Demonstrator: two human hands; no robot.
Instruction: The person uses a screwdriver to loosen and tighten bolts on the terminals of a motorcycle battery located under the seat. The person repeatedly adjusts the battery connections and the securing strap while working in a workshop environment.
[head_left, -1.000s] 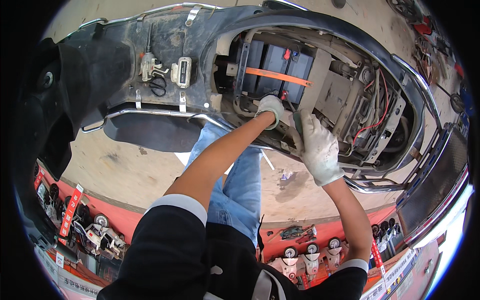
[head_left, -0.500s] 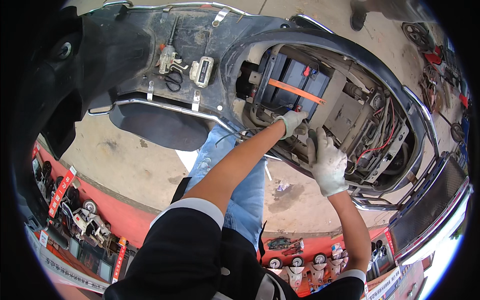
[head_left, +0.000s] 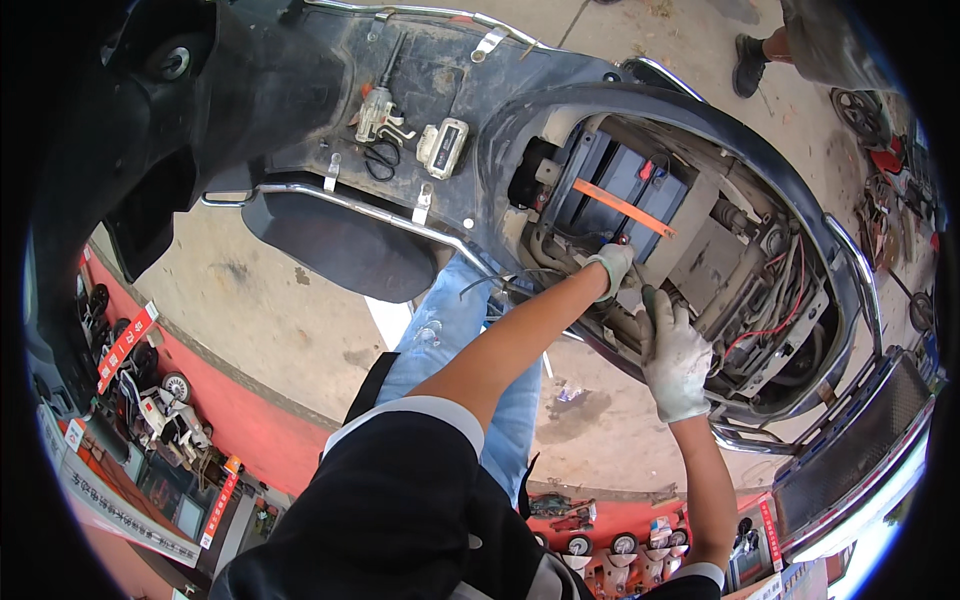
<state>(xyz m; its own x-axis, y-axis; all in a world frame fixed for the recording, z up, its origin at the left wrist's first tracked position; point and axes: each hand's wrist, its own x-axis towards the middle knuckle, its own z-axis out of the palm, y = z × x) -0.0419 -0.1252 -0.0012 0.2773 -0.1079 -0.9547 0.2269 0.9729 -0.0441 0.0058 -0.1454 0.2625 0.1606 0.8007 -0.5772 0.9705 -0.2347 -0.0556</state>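
Both my hands wear whitish gloves and work at the near side of a scooter's open under-seat bay. In the bay sits a dark grey battery (head_left: 608, 190), crossed by an orange strap (head_left: 625, 208). My left hand (head_left: 612, 268) is closed at the battery's near corner, beside a small red-topped terminal (head_left: 623, 240). What its fingers grip is hidden. A little to the right, my right hand (head_left: 677, 362) reaches over the bay's near rim, its fingers bent together near cables. One finger looks dark. I cannot make out what lies between them.
On the scooter's footboard (head_left: 335, 120) lie a power drill (head_left: 377, 113), a pale battery pack (head_left: 443, 148) and a black cable loop (head_left: 381, 160). A chrome rail (head_left: 365, 206) runs along the near side. Another person's shoe (head_left: 749, 66) stands beyond the scooter.
The whole view has shifted, with the scooter now further right and lower. My hands stay at nearly the same spots by the battery. More of the other person's leg shows.
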